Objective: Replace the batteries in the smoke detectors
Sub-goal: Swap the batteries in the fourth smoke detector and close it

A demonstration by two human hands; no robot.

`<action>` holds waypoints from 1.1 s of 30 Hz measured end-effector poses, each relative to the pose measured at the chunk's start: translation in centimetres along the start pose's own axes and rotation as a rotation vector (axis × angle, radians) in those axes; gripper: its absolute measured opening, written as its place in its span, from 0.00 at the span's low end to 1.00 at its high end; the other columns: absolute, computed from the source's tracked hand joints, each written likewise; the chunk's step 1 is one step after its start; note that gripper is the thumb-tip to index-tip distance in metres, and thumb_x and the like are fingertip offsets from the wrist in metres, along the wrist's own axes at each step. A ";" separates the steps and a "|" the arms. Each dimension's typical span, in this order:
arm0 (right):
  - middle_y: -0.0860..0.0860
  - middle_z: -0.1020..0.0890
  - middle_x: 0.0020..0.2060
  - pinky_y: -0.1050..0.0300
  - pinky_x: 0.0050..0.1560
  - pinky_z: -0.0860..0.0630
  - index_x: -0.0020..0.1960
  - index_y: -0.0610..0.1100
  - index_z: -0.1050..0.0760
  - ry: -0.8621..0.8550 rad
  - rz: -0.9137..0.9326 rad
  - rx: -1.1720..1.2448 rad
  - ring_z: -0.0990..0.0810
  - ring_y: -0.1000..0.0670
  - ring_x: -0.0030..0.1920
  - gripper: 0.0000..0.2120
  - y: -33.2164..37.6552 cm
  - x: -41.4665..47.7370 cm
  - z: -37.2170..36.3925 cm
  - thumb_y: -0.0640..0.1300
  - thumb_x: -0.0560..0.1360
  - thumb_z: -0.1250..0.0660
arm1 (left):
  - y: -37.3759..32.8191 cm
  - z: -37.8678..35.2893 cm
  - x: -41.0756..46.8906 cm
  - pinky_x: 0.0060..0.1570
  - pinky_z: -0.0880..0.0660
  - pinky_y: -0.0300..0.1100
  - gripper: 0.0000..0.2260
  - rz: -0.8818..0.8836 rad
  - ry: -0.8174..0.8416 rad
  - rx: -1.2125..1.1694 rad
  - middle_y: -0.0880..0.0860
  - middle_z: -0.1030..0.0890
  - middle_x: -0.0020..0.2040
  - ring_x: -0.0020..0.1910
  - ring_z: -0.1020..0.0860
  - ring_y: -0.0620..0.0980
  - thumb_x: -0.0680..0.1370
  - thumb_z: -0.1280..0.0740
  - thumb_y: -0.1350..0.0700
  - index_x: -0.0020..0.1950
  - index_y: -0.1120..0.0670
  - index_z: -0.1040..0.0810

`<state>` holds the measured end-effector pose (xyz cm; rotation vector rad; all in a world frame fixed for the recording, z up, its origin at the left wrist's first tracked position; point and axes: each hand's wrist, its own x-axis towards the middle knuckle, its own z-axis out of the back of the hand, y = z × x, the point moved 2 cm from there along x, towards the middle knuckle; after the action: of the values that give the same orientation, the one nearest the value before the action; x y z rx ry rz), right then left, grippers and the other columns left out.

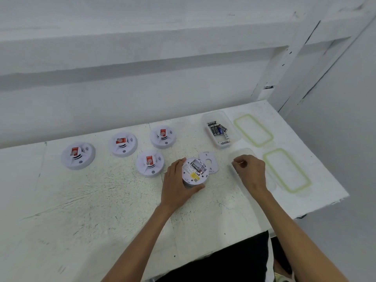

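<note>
My left hand (175,186) grips a white smoke detector (195,173) that lies upside down on the table, back label and battery bay facing up, with a black battery in the bay. Its round mounting plate (209,161) lies just right of it. My right hand (251,170) hovers over an empty clear container (242,154), fingertips pinched on a small thing that looks like a battery, mostly hidden. A clear box of batteries (218,130) stands farther back. Four more detectors lie face up: (78,155), (123,144), (162,136), (150,163).
Two clear lids with green seals (253,130) (286,170) lie at the right, close to the white table's right edge (325,165). A white wall with a ledge rises behind the table. White posts stand at the back right corner.
</note>
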<state>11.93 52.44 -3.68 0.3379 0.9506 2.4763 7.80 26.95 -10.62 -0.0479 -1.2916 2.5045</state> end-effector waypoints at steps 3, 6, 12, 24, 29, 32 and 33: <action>0.54 0.17 0.40 0.65 0.41 0.26 0.45 0.46 0.18 -0.055 0.040 0.017 0.21 0.56 0.39 0.04 0.8 -0.1 0.0 0.38 0.75 0.30 | -0.1 0.1 0.0 0.69 0.36 0.40 0.50 -0.001 -0.003 0.005 0.47 0.29 0.72 0.68 0.35 0.40 0.65 0.32 0.22 0.78 0.50 0.36; 0.55 0.18 0.41 0.58 0.44 0.24 0.47 0.46 0.19 -0.095 0.123 -0.003 0.21 0.55 0.41 0.03 2.1 -0.2 -0.2 0.40 0.76 0.31 | 0.1 0.0 -0.1 0.70 0.37 0.40 0.50 0.000 -0.001 0.005 0.47 0.29 0.73 0.69 0.33 0.42 0.65 0.33 0.21 0.78 0.50 0.36; 0.53 0.18 0.47 0.59 0.49 0.26 0.49 0.45 0.19 -0.001 0.396 -0.097 0.22 0.51 0.49 0.04 4.5 -0.5 -1.9 0.39 0.75 0.29 | 0.2 -0.1 -0.1 0.75 0.39 0.43 0.49 0.002 -0.012 -0.058 0.48 0.33 0.78 0.76 0.35 0.45 0.67 0.26 0.30 0.80 0.53 0.39; 0.49 0.35 0.76 0.51 0.68 0.28 0.75 0.47 0.34 0.482 0.589 -0.264 0.38 0.48 0.75 0.28 6.5 -1.5 -6.0 0.33 0.76 0.39 | -0.7 1.1 -0.4 0.66 0.29 0.51 0.27 -0.069 -0.215 -0.083 0.50 0.35 0.64 0.65 0.33 0.53 0.70 0.31 0.60 0.67 0.53 0.36; 0.45 0.33 0.74 0.50 0.63 0.23 0.71 0.45 0.31 0.438 0.587 -0.283 0.34 0.46 0.73 0.20 6.2 -2.2 -5.9 0.42 0.79 0.39 | -0.5 0.8 -0.4 0.68 0.30 0.47 0.33 -0.113 -0.134 -0.041 0.52 0.32 0.67 0.68 0.31 0.53 0.71 0.27 0.48 0.72 0.58 0.34; 0.46 0.32 0.74 0.54 0.65 0.29 0.70 0.45 0.30 0.437 0.514 -0.239 0.34 0.46 0.72 0.20 6.7 -2.4 -5.8 0.48 0.79 0.36 | -0.3 0.3 -0.5 0.70 0.33 0.42 0.38 -0.081 -0.131 0.005 0.54 0.30 0.69 0.71 0.32 0.52 0.72 0.27 0.41 0.74 0.60 0.33; 0.46 0.30 0.73 0.54 0.64 0.29 0.69 0.45 0.29 0.438 0.481 -0.237 0.32 0.46 0.71 0.21 6.9 -2.4 -5.9 0.51 0.78 0.35 | -0.3 0.3 -0.5 0.70 0.33 0.42 0.39 -0.066 -0.131 0.009 0.55 0.30 0.69 0.71 0.32 0.52 0.72 0.27 0.39 0.74 0.60 0.34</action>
<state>9.44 43.41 -3.45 -0.0749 0.7861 3.1530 8.26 26.75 -10.31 0.1613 -1.3098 2.4931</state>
